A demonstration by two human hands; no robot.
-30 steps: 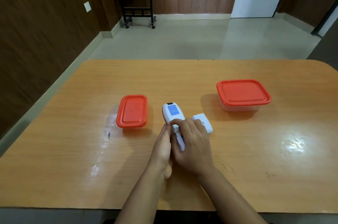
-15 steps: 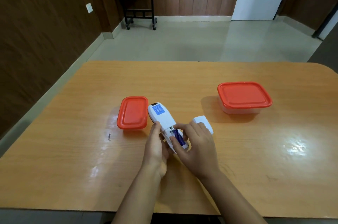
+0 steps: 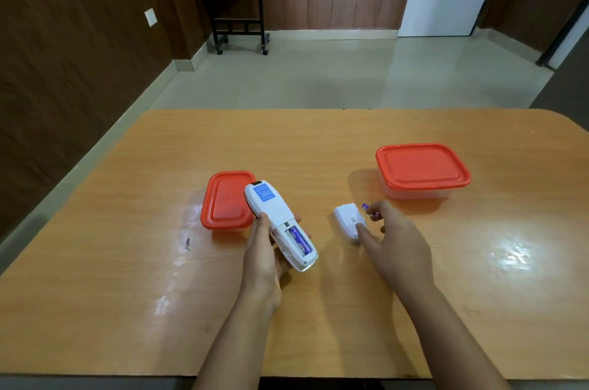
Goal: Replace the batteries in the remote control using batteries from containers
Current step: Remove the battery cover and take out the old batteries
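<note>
My left hand holds a white remote control face down and tilted, its battery bay open with one purple battery still inside. My right hand is over the table to the right, pinching a second purple battery in its fingertips. The white battery cover lies on the table right under that hand's thumb. A small container with an orange lid stands just left of the remote. A larger orange-lidded container stands beyond my right hand. Both lids are on.
The wooden table has its near edge below my forearms and a rounded far right corner. A dark scuff mark is left of the small container. Beyond the table are a tiled floor and a black side table.
My right hand has pulled one purple battery out of the remote and carried it rightward past the cover. My left hand has turned the remote a little and now holds it alone.
</note>
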